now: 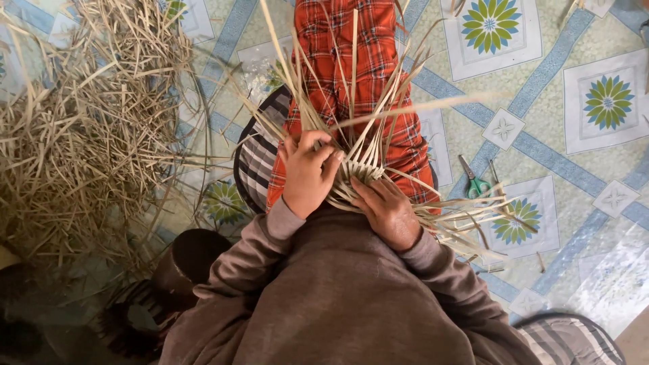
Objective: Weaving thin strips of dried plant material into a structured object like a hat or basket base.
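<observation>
Strip pile (81, 128) left; scissors (475, 181) right

Floor: patterned mat (541, 101), pale with blue bands and green flower squares. On it: big loose heap of dry straw strips (81, 135) at left, green-handled scissors (475, 181) at right, striped cushion (255, 159) mid, dark round pot (193, 260) lower left.

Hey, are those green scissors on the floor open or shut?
Shut, as far as I can tell. The scissors lie flat on the patterned floor, blades together in one point; they are small in view.
</observation>
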